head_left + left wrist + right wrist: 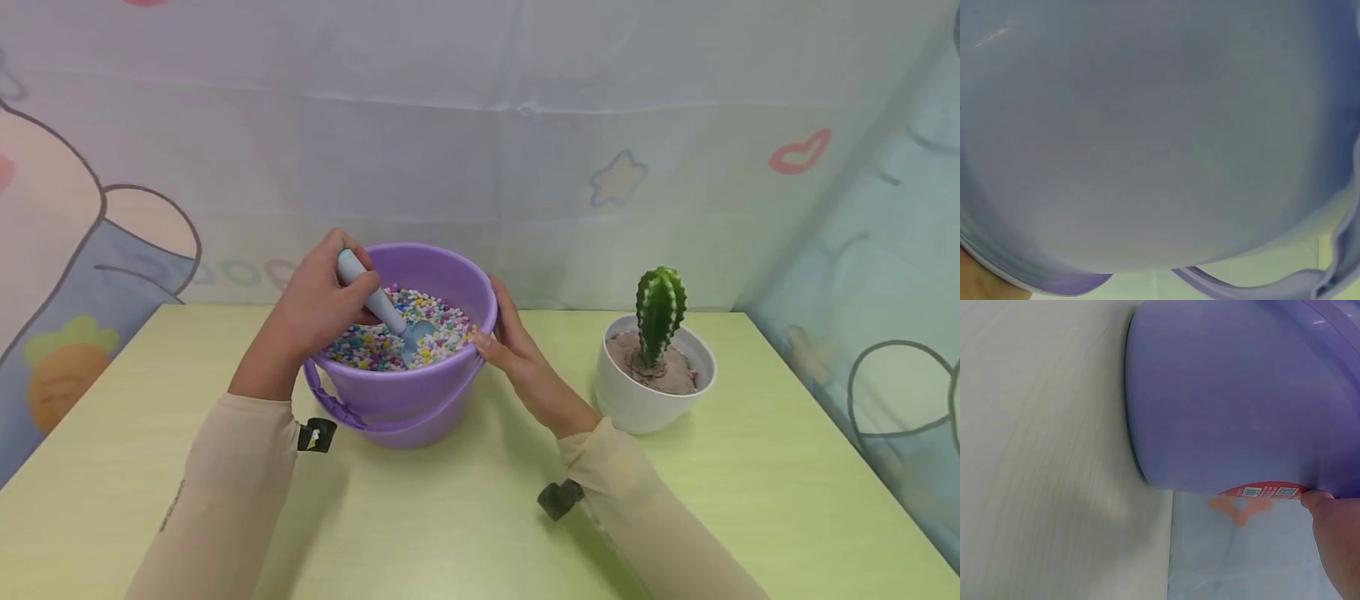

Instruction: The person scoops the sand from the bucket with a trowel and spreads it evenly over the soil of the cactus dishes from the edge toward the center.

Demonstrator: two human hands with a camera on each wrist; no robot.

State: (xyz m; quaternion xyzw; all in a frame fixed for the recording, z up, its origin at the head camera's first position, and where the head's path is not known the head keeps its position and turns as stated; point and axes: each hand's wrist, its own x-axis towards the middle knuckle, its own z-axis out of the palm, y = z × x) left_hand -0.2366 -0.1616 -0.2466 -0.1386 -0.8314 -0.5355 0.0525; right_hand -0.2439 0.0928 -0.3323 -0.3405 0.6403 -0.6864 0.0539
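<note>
Scoop (384,308) handle pinched in my left hand (318,296), I slant its blade into the beads (450,321) inside the purple bucket (401,387); my right hand (528,367) grips the bucket's rim, presumably bracing it. Rightward, a potted cactus (660,317) stands apart on the surface (450,525).

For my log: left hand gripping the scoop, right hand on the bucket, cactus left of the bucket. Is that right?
Not quite: the head view shows the cactus right of the bucket. The left hand grips the scoop and the right hand is on the bucket, as stated.
</note>
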